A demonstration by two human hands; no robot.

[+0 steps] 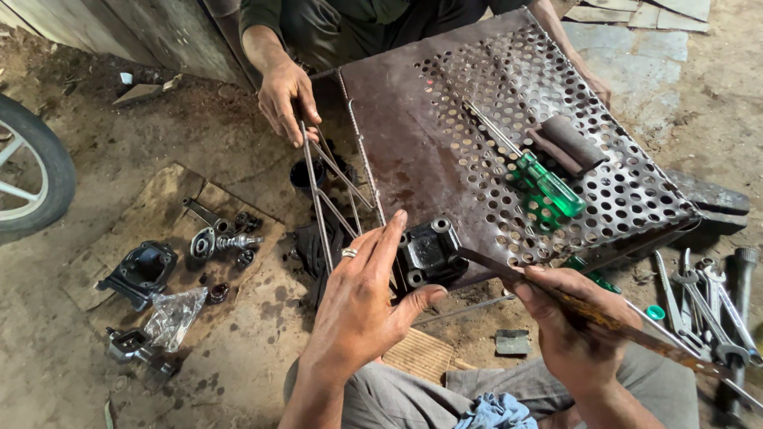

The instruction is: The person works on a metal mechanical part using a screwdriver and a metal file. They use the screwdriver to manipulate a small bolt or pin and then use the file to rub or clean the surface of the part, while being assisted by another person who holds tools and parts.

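Dark cast metal part [429,253] with round bolt bosses sits at the near edge of a rusty perforated steel sheet [445,151], which lies tilted on the dirt ground. Left hand [362,298] steadies the part: thumb under its near side, fingers extended along its left side, ring on one finger; the grip is a loose clasp, not a closed fist. Right hand [568,330] is closed around a long rusty flat bar [588,314], fingers wrapped tight about the shaft; the bar's tip touches the right side of the part.

On the sheet, farther off: a green-handled screwdriver [544,181], shaft pointing up-left, and just beside it a dark cylindrical piece [571,141].

Left of the sheet, a second person's hand [284,99] grips a thin welded rod frame [334,187] that runs down along the sheet's left edge. That person's other hand [596,83] rests at the far right edge of the sheet.

Ground, left: a flat board [171,195] carrying small dark engine parts [222,238], a black housing [143,272], a crumpled clear plastic bag [175,314]. Far left, part of a wheel and tyre [32,175].

Ground, right: a cluster of spanners [707,306]. Blue cloth [497,413] lies on the lap at the bottom edge
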